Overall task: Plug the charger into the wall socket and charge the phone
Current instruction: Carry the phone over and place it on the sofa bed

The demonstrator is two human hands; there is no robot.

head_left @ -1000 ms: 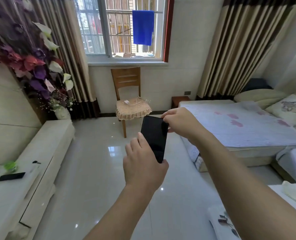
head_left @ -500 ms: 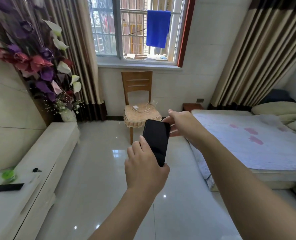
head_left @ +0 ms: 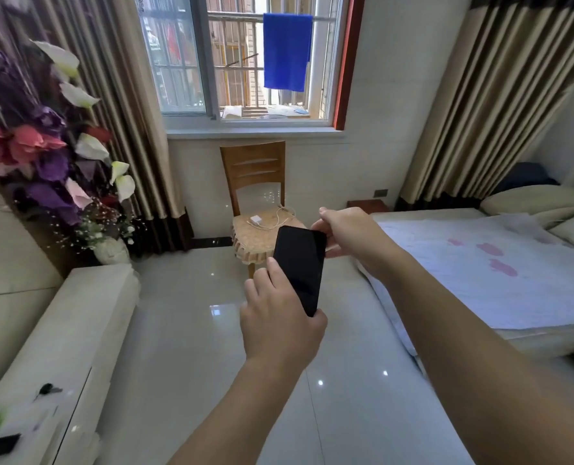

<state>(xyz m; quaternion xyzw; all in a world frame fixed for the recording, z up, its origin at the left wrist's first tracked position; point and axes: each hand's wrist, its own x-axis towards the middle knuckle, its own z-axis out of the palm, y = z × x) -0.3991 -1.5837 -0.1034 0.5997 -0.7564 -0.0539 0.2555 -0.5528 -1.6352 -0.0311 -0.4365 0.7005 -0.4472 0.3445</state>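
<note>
Phone [head_left: 299,268], black with its screen dark, is being held up in mid-air in front of the body, well apart from the white charger [head_left: 256,219] and its cable [head_left: 284,214], which are lying on the chair cushion [head_left: 262,238] under the window. Its lower end is being gripped by the left hand [head_left: 280,322], thumb on the left edge and fingers wrapped behind; its top corner is being pinched by the right hand [head_left: 349,234], probably so it is being steadied while carried. A wall socket [head_left: 380,193] is being seen low on the wall beside the curtain; nothing is yet being plugged in.
</note>
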